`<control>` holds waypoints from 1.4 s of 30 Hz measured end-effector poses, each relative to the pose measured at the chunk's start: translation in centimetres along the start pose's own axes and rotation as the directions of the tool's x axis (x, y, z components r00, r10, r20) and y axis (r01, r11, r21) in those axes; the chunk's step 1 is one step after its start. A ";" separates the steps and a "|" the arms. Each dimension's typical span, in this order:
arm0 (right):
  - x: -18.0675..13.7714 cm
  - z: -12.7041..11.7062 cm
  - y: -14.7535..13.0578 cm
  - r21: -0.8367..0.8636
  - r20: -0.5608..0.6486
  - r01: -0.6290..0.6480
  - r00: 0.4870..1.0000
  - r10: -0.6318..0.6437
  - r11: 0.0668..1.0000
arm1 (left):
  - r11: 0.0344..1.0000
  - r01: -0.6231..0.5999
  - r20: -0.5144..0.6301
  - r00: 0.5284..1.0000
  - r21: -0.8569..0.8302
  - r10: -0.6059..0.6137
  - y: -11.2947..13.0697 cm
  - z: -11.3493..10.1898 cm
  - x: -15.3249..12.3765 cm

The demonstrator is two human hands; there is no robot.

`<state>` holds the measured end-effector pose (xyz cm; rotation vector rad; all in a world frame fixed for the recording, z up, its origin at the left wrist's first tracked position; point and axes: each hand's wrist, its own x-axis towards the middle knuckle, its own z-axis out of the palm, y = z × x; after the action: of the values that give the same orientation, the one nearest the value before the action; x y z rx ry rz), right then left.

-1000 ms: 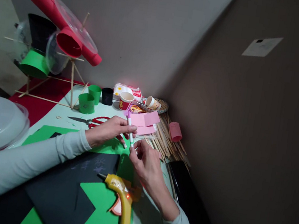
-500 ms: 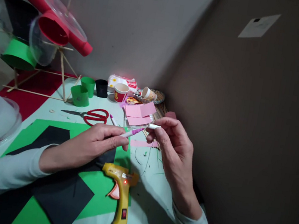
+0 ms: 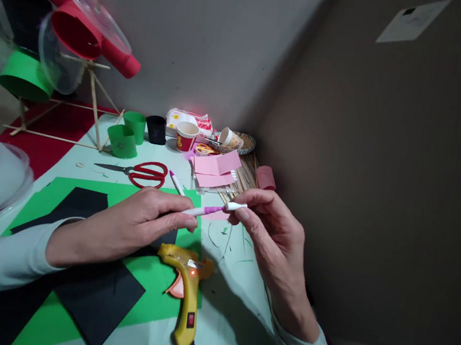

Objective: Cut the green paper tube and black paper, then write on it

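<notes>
My left hand (image 3: 141, 225) pinches a white marker with a purple tip section (image 3: 207, 210), held level above the table. In my right hand (image 3: 272, 240), thumb and fingers grip a small white marker cap (image 3: 235, 206), whose open end meets the marker's tip. Below the hands, a yellow hot glue gun (image 3: 188, 306) lies with its small light glowing. Under it and my left arm are green sheets (image 3: 166, 302) and black sheets (image 3: 100, 303). Just behind my left hand lie a second white marker with a purple end (image 3: 177, 183) and red-handled scissors (image 3: 145, 173).
At the left stands a stick frame (image 3: 95, 101) bearing a red tube (image 3: 117, 58) and clear discs. Green cups (image 3: 122, 141), a black cup (image 3: 157, 129) and a paper cup (image 3: 186, 136) line the back. Pink paper pieces (image 3: 213, 168) lie near thin sticks. A wall (image 3: 368, 188) rises on the right.
The marker tip and the cap have come together; before, a small gap lay between them. Both hands appear slightly lower, and the view has shifted a little.
</notes>
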<state>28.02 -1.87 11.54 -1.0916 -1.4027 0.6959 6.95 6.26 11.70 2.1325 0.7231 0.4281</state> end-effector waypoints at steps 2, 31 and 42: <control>-0.1 -0.1 0.0 -0.007 0.010 0.005 1.000 -0.005 1.000 | 1.000 -0.004 0.002 1.000 0.014 0.004 0.1 0.1 -0.1; 1.7 -1.5 -0.4 -0.328 0.320 0.175 0.945 -0.065 0.928 | 0.969 0.085 0.228 0.973 -0.231 -0.031 -0.4 -0.9 0.2; 1.3 -1.5 -0.1 -0.127 0.240 -0.016 0.970 0.047 0.992 | 0.942 0.112 0.266 0.964 -0.317 -0.025 0.5 -0.7 0.4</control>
<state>29.57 -1.04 12.38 -1.1573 -1.6588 0.7942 7.07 6.64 12.54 1.7974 0.5328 0.2081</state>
